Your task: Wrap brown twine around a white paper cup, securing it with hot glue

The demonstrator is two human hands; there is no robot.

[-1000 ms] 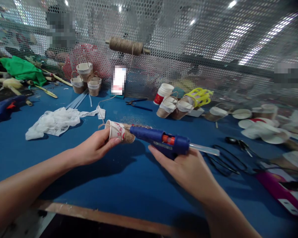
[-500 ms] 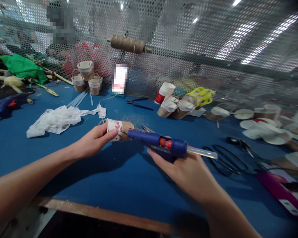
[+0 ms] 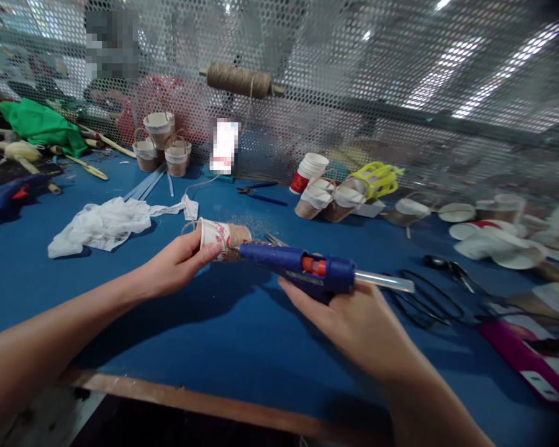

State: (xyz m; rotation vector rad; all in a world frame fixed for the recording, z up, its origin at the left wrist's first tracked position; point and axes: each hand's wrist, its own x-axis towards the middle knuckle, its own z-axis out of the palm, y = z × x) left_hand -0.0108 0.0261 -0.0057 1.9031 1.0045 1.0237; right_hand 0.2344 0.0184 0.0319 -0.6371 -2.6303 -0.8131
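My left hand (image 3: 181, 264) is closed around a paper cup (image 3: 215, 233) tipped on its side, its open end toward the left. The right part of the cup is wrapped in brown twine, and a printed red pattern shows on the white part. A blue hot glue gun (image 3: 298, 264) is gripped in my right hand (image 3: 349, 316). Its nozzle meets or nearly meets the twine wrapping; whether they touch I cannot tell. From the gun's back end a clear glue stick (image 3: 384, 280) sticks out. Scissors (image 3: 274, 239) lie partly hidden behind the gun.
A twine spool (image 3: 238, 81) hangs on the mesh panel. White cloth (image 3: 105, 226) lies left, with finished cups (image 3: 159, 127) behind. Pliers (image 3: 263, 194), stacked paper cups (image 3: 311, 169), a black cable (image 3: 428, 301) and a purple power strip (image 3: 522, 363) are around the blue table.
The glue gun has shifted very slightly to the right, its stick with it. The cup stays in my left hand, almost unmoved.
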